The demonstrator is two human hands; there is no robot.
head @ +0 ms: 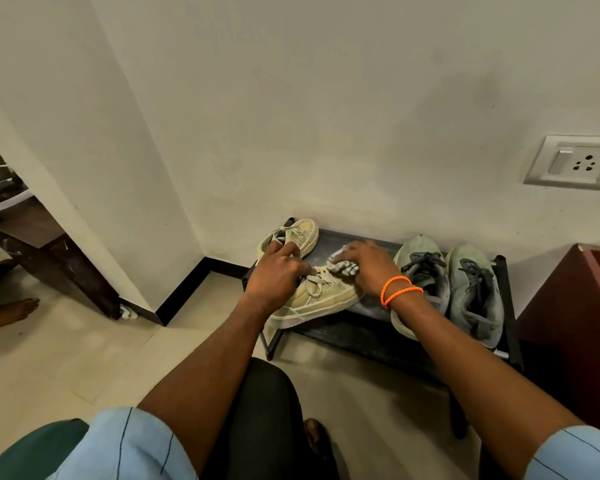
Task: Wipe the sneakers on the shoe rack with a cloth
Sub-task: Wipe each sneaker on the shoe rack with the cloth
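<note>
Right between both hands (278,271) — yellow sneaker (317,297)

Under the left hand (274,271) lies a pale yellow sneaker (321,295); the right hand (368,268) presses a white cloth (340,265) and wears orange wristbands (399,289) (two). Beyond it, grey-green sneakers (465,289) with dark laces sit on the black rack (361,323).

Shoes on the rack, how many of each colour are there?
Beige sneakers: 2, the near beige sneaker and the far beige sneaker.
Green-grey sneakers: 2, the inner green sneaker and the outer green sneaker.
Total: 4
</note>
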